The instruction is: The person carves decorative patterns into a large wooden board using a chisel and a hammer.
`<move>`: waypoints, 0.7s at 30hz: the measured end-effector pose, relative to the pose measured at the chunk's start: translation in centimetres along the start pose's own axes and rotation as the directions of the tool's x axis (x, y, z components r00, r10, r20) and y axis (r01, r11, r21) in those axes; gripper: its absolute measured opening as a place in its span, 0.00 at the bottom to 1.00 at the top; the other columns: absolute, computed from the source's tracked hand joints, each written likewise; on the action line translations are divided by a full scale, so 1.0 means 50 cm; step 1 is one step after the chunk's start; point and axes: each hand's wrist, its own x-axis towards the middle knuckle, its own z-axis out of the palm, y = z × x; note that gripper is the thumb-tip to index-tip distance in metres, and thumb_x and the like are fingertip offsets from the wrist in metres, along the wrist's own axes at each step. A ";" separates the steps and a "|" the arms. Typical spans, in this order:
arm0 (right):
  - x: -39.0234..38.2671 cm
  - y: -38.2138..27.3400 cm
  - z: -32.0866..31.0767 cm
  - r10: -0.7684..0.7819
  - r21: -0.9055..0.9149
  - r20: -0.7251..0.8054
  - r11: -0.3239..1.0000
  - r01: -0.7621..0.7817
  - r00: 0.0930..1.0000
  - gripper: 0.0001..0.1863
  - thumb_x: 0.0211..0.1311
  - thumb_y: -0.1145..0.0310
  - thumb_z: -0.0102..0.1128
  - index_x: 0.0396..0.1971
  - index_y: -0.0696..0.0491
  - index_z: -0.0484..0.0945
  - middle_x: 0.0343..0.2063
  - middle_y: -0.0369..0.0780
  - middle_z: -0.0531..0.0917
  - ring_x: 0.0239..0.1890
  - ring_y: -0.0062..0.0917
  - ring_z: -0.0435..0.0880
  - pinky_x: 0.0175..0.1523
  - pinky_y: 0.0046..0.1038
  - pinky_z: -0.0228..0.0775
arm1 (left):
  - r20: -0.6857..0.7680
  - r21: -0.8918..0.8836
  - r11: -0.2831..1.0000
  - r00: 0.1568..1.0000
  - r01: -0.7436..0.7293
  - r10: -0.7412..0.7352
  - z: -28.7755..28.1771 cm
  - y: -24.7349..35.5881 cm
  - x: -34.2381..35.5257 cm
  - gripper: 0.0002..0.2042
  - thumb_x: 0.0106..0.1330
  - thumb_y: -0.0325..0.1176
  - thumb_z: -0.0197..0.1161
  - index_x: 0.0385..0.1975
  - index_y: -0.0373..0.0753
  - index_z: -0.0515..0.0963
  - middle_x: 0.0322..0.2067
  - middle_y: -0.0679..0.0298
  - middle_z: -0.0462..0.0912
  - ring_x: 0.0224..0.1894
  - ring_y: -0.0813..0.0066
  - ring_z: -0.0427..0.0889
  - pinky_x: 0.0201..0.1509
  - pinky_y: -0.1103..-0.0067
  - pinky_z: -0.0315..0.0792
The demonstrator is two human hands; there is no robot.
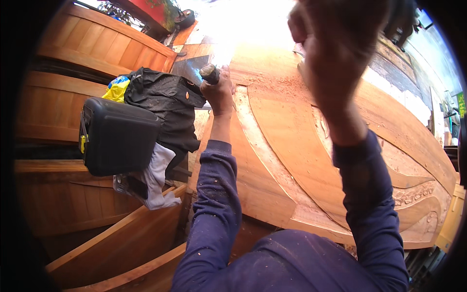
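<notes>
My left hand (219,95) is closed around a dark-handled tool (209,73) held upright over the left part of a carved wooden panel (262,146); the tool's lower end is hidden. High at the top right, my right hand (331,63) is blurred and closed, raised above the panel; what it grips is too dark and smeared to name. The panel has curved recessed bands, small carved shapes at the right and wood shavings (287,82) scattered near its upper part.
Left of me lie a black hard case (121,138), black cloth (165,102), a yellow bag (116,90) and a grey cloth (155,180), among paneled wooden boards (107,39). A red object (158,12) stands at the top left, boards (457,214) at the right edge.
</notes>
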 end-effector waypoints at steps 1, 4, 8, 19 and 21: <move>-0.045 0.008 0.021 -0.038 -0.107 0.092 0.993 0.048 0.995 0.38 0.65 0.77 0.60 0.74 0.37 0.64 0.31 0.42 0.78 0.24 0.31 0.81 0.30 0.32 0.76 | 0.025 0.002 1.000 0.999 -0.026 0.026 0.006 -0.003 0.005 0.14 0.70 0.26 0.65 0.21 0.38 0.71 0.13 0.71 0.68 0.11 0.82 0.66 0.14 0.80 0.60; -0.154 0.013 0.060 0.067 -0.221 0.657 0.970 0.106 0.751 0.38 0.68 0.79 0.52 0.76 0.34 0.62 0.28 0.38 0.81 0.23 0.22 0.79 0.26 0.27 0.75 | 0.070 0.135 0.976 0.984 -0.172 0.164 -0.008 -0.037 0.006 0.13 0.70 0.26 0.64 0.22 0.36 0.72 0.14 0.70 0.69 0.12 0.80 0.68 0.15 0.79 0.60; -0.112 0.008 0.016 0.114 -0.204 0.775 0.976 0.076 0.621 0.41 0.67 0.80 0.53 0.73 0.23 0.64 0.25 0.39 0.81 0.21 0.29 0.82 0.26 0.32 0.79 | 0.098 0.191 0.959 0.976 -0.210 0.194 -0.012 -0.029 -0.004 0.09 0.68 0.26 0.64 0.26 0.35 0.73 0.14 0.68 0.70 0.12 0.78 0.68 0.15 0.78 0.62; -0.081 -0.052 -0.072 0.277 -0.052 0.357 0.959 -0.277 0.892 0.30 0.67 0.79 0.65 0.68 0.49 0.71 0.60 0.47 0.82 0.55 0.33 0.86 0.55 0.32 0.80 | -0.018 -0.134 0.987 0.996 0.085 -0.088 0.022 0.018 -0.003 0.15 0.70 0.28 0.67 0.20 0.40 0.70 0.12 0.71 0.67 0.11 0.82 0.64 0.14 0.80 0.61; -0.031 -0.058 -0.067 0.196 0.038 0.385 0.973 -0.228 0.902 0.37 0.64 0.82 0.65 0.73 0.53 0.63 0.66 0.48 0.76 0.61 0.33 0.81 0.60 0.32 0.77 | -0.018 -0.067 0.997 0.999 0.037 -0.038 -0.006 0.006 -0.010 0.15 0.70 0.27 0.66 0.20 0.40 0.70 0.12 0.71 0.67 0.11 0.83 0.64 0.14 0.80 0.60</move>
